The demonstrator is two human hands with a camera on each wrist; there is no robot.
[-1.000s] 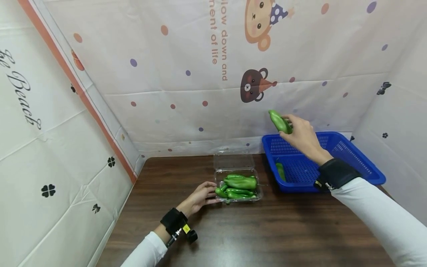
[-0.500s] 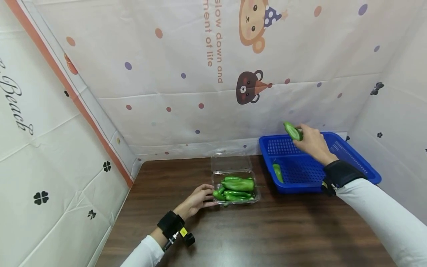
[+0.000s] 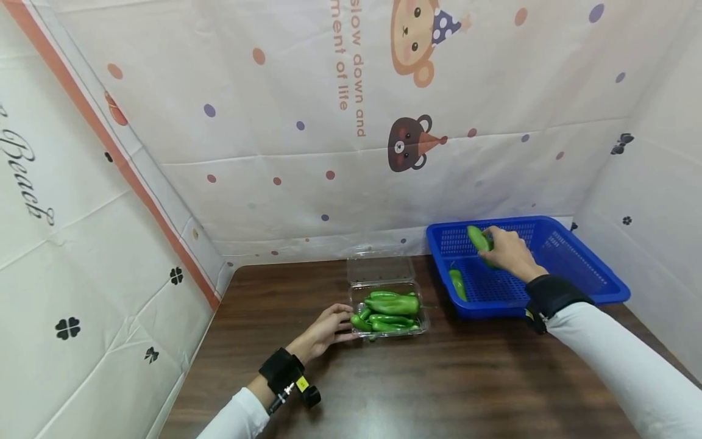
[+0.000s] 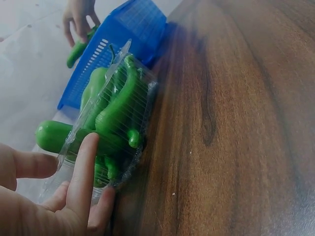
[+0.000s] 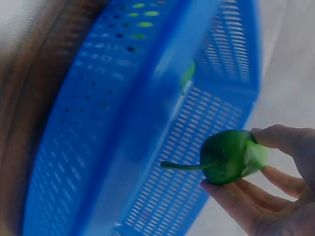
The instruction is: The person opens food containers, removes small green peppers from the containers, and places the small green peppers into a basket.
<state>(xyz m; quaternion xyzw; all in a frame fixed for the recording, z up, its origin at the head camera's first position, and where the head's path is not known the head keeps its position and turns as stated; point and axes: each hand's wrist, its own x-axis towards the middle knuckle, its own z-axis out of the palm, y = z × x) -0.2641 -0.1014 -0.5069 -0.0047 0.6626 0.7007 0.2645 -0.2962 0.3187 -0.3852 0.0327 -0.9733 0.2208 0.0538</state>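
Note:
My right hand [image 3: 501, 249] grips a green pepper [image 3: 479, 238] inside the blue basket [image 3: 598, 268], low over its floor; the right wrist view shows the pepper [image 5: 231, 156] with its stem pinched between my fingers [image 5: 275, 137]. One more pepper [image 3: 457, 283] lies at the basket's left end. My left hand [image 3: 329, 325] rests with straight fingers [image 4: 83, 172] against the left side of a clear plastic clamshell box [image 3: 386, 317], whose lid stands open behind. Several green peppers [image 4: 115, 110] fill the box.
The dark wooden table [image 3: 439, 390] is walled by a printed white cloth [image 3: 329, 152] at the back and on both sides. The basket stands at the back right corner, right of the box.
My right hand has carried the pepper from high above the basket's left rim down into the basket. The left hand has stayed at the box.

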